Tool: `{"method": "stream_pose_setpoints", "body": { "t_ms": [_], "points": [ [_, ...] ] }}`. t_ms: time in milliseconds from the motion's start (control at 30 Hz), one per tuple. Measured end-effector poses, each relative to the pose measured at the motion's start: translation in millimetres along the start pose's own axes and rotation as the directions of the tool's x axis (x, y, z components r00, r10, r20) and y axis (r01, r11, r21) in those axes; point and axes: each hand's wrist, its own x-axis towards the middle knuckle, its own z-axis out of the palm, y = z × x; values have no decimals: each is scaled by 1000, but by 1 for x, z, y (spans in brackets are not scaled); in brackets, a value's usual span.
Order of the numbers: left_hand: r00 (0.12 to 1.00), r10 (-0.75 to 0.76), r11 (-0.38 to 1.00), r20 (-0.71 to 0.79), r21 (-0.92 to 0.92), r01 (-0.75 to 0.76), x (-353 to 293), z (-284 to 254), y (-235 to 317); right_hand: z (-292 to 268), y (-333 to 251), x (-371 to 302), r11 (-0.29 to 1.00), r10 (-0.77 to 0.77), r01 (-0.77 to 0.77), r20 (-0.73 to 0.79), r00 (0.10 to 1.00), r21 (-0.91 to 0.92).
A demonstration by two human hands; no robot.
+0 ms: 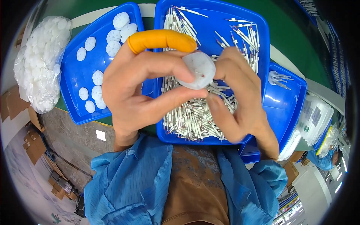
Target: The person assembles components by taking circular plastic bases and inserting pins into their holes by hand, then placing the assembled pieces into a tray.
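Above the middle blue tray (264, 45), a white, rounded foam-like disc (201, 69) with small marks on its face is held up. My left hand (138, 82) is closed on it, pinching it between thumb and fingers; a yellow-orange finger cover (161, 40) sits on one of its fingers. From the other side, my right hand (240, 90) curls its fingers against the disc's right edge, with the thumb just below. Those right fingertips are partly hidden and slightly blurred. Many thin white sticks with reddish-brown ends (195, 120) lie heaped in the tray beneath.
Several white slit discs (113, 48) lie in the left blue tray (71, 93). A clear bag of white discs (41, 63) is beside it. At right, another blue tray (281, 112) holds a disc with sticks in it (279, 78). Clear plastic containers (315, 118) stand farther right; a person (324, 159) is beyond.
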Motion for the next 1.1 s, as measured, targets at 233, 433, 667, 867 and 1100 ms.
{"method": "stream_pose_setpoints", "body": {
  "t_ms": [233,433,667,867,1100],
  "points": [
    [975,221,939,38,260,-223,-1,3,-5,7,-18,3,889,404,-394,5,915,233],
    [987,159,981,2,112,-158,0,5,-7,3,-9,0,935,254,-249,12,967,253],
    [999,51,990,9,130,-52,-6,3,-5,7,-11,-2,932,294,-311,110,949,189],
    [993,25,992,117,122,-39,0,1,-2,14,-12,-1,963,259,-255,-39,965,89],
    [942,331,901,65,275,-335,-2,0,-14,9,-11,-1,978,199,-198,-4,980,63]
  ]
}}
